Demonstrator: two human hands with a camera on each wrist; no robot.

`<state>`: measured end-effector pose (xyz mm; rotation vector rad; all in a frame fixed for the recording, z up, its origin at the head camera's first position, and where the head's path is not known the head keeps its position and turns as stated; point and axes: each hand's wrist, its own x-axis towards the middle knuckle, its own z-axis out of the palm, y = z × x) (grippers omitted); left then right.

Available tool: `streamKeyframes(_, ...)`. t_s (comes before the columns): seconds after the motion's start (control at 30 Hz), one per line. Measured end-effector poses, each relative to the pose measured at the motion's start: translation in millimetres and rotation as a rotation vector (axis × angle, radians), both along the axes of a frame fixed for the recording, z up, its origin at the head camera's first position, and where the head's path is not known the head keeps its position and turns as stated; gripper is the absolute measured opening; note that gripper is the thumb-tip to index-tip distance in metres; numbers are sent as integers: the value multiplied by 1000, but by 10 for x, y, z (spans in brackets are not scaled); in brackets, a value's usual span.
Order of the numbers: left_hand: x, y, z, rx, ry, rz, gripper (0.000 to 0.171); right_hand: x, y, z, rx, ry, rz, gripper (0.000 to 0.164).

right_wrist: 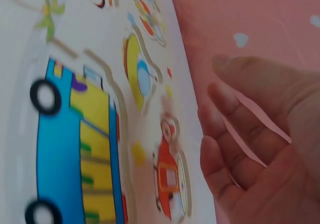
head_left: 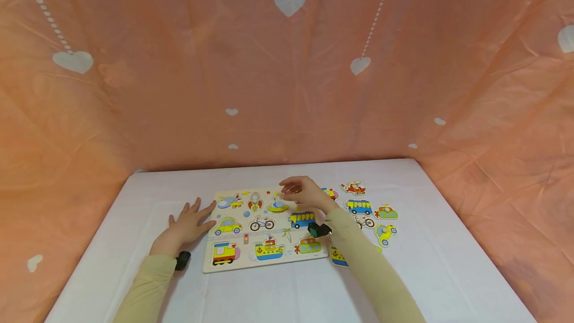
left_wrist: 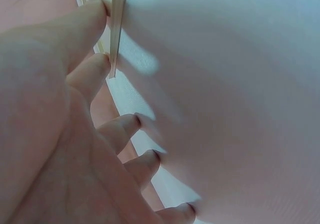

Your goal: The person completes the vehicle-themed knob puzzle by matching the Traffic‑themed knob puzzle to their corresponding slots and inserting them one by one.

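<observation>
A wooden puzzle board (head_left: pixel 280 233) with vehicle pictures lies on the table. My left hand (head_left: pixel 186 228) is at its left side, fingers spread; in the left wrist view the thumb and one finger touch the board's edge (left_wrist: pixel 118 29), while other fingertips rest on the cloth. Over the board's top right corner hovers my right hand (head_left: pixel 307 193), fingers loosely bent, with nothing seen between them in the right wrist view. Beside it are the red helicopter picture (right_wrist: pixel 167 176), the yellow flying saucer picture (right_wrist: pixel 132 69) and the bus picture (right_wrist: pixel 75 149). A knob shows on the rocket (right_wrist: pixel 150 22).
Right of the board lie several loose pieces: a helicopter (head_left: pixel 353 188), a bus (head_left: pixel 358 207), a submarine (head_left: pixel 386 212), a car (head_left: pixel 385 235) and a ship (head_left: pixel 338 257). The right forearm partly covers this group. A pink curtain (head_left: pixel 287 88) with hearts hangs behind the white table (head_left: pixel 251 298).
</observation>
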<state>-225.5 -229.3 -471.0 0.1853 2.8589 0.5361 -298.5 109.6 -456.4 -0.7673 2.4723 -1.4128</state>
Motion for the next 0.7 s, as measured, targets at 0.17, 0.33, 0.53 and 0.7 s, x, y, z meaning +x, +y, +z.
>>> streamKeyframes(0.17,-12,4,3,1,-7,1,69,-23,160,-18,16,-19,-41,38)
streamKeyframes(0.33,-16,0,1,1,-3,-2,69,-21,305,-13,11,-9,-74,41)
streamKeyframes(0.53,-9,-6,2,-1,-7,-3,70,-13,475,-6,19,9,-90,42)
streamKeyframes(0.7,-1,-6,16,-1,2,-6,69,46,599,80,-2,3,-99,41)
